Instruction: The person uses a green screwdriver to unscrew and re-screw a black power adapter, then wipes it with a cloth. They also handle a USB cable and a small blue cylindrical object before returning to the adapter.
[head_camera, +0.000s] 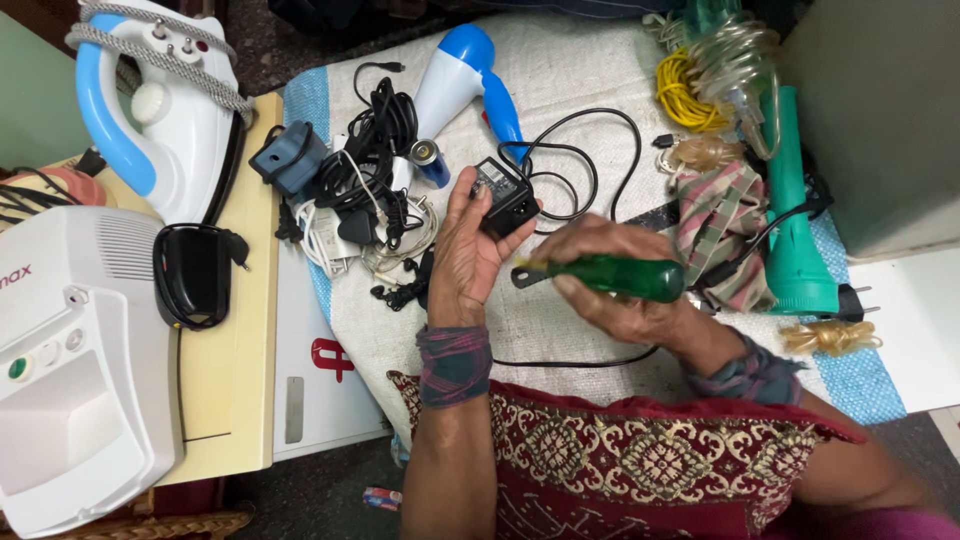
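Note:
My left hand (462, 255) grips a small black power adapter (505, 195) above the cloth-covered surface; its black cable (590, 160) loops away to the right. Beside it, my right hand (610, 275) holds a screwdriver with a translucent green handle (630, 278), its dark shaft end pointing left toward the adapter. Both wrists wear dark patterned cuffs. A red patterned cushion (640, 460) lies under my forearms.
A tangle of black and white chargers and cables (365, 190) lies left of the adapter, with a blue-white hair dryer (455, 75) behind. A white-blue iron (160, 110) and white machine (75, 370) sit far left. A teal torch (795, 220), yellow cable coil (685, 95) and striped cloth (720, 225) lie right.

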